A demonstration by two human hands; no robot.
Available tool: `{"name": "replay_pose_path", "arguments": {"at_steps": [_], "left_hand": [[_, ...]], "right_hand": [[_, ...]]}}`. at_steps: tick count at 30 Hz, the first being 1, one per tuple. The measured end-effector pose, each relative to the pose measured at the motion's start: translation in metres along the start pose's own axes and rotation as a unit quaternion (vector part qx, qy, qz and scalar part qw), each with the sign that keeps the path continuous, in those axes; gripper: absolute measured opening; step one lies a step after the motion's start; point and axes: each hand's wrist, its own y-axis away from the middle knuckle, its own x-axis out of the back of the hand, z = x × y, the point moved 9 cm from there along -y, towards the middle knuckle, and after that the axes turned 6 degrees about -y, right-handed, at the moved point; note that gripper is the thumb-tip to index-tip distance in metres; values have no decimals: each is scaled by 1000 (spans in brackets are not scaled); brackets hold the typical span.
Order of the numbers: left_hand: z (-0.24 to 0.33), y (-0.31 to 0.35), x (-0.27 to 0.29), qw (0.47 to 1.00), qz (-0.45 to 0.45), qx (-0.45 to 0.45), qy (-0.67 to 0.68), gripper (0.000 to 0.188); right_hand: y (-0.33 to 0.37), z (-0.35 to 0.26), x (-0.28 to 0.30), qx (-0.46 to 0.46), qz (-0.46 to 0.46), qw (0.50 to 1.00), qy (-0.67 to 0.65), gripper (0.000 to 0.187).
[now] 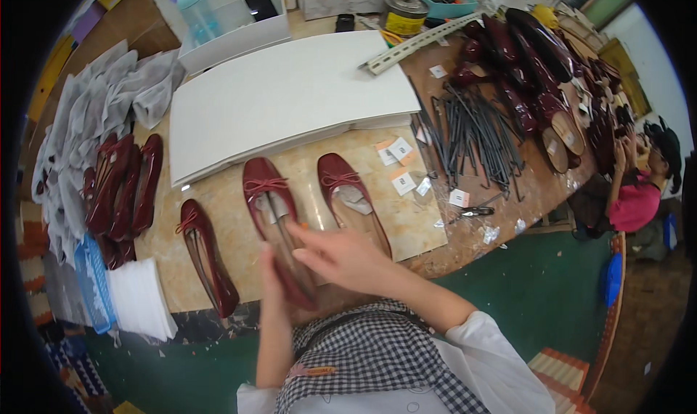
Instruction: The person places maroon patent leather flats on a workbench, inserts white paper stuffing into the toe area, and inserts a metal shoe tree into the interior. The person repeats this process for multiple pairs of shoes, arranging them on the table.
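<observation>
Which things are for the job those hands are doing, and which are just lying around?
Probably for the job:
- dark red ballet flat between the left hand and right hand
- matching flats on its left and right
- perhaps the dark hooked rods

Seemingly just lying around:
- black phone
- light-blue bottle
- round tin

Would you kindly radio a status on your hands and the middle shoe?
Left hand at middle shoe; right hand over its opening. Blur hides grip. Left shoe, right shoe close alongside.
</observation>
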Motion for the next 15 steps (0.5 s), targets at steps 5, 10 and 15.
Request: {"name": "replay_pose_path", "arguments": {"at_steps": [5,10,15], "left_hand": [[156,57,-21,805,173,-367,-433,56],[54,29,-148,769,-78,-164,-613,62],[17,3,-118,901,-118,-142,-393,62]], "right_hand": [[18,122,190,-63,303,904,297,20],[3,203,212,-202,202,828,483,24],[27,171,237,-204,248,923,212,28]]}}
